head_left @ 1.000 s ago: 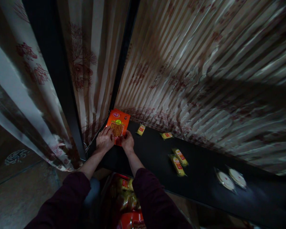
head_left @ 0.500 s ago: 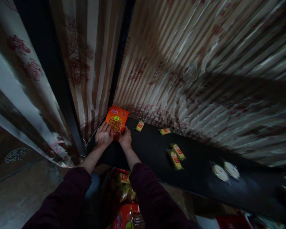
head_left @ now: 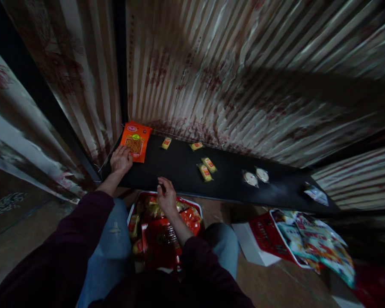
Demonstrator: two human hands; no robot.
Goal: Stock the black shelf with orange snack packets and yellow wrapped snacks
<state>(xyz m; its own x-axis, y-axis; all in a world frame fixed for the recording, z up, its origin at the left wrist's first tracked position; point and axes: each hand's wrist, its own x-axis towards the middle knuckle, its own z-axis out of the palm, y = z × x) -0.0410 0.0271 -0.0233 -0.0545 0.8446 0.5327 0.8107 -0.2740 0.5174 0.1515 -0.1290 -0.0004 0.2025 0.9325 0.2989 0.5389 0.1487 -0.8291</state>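
The left hand (head_left: 121, 160) is at the far left, stretched out more than the right one, with its back turned upward and the fingers lying close together, only a little bent. Its bare forearm (head_left: 109, 184) slants from the near left, out of a dark sleeve (head_left: 67, 239). The right hand (head_left: 167, 197) is raised nearer and more to the right; its fingers curl loosely toward the left, without gripping. The right forearm (head_left: 182, 229) comes from the near right. Both knees are apart, the left leg (head_left: 112, 244) and the right leg (head_left: 226, 244) in blue jeans.
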